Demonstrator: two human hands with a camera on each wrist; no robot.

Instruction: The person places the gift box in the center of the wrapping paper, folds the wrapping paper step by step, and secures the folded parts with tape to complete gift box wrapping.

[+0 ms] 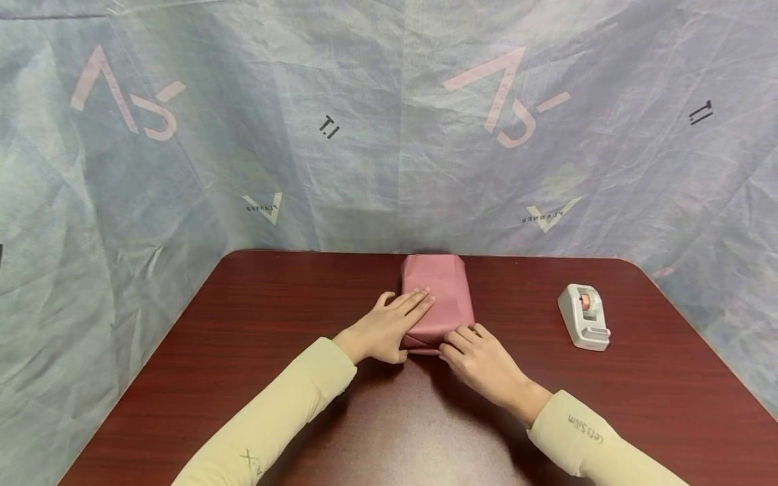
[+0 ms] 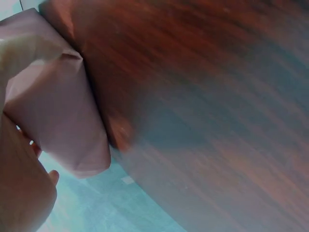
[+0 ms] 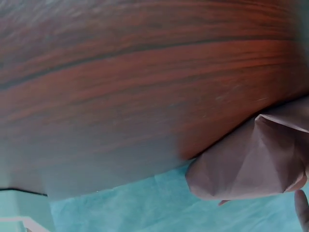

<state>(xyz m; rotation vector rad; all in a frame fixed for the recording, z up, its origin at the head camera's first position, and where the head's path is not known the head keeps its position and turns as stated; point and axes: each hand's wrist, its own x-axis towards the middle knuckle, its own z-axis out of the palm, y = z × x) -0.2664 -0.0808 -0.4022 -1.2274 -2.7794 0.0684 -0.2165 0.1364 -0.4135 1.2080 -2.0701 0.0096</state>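
A box-shaped package (image 1: 434,273) wrapped in pink paper lies lengthwise near the table's far edge. My left hand (image 1: 392,331) rests over its left side, fingers extended across the top and thumb down at the near end. At the near right corner my right hand (image 1: 486,364) has its fingers bent and pinches the paper at the folded end flap (image 1: 422,349). In the left wrist view the package (image 2: 67,121) shows a creased corner under the thumb. Folded, pointed paper shows on the package (image 3: 236,169) in the right wrist view, where most of the right hand is out of frame.
A white tape dispenser (image 1: 583,320) with a roll of tape stands on the right of the dark red wooden table (image 1: 273,290). A printed grey-blue cloth (image 1: 365,182) hangs right behind the table's far edge and along both sides.
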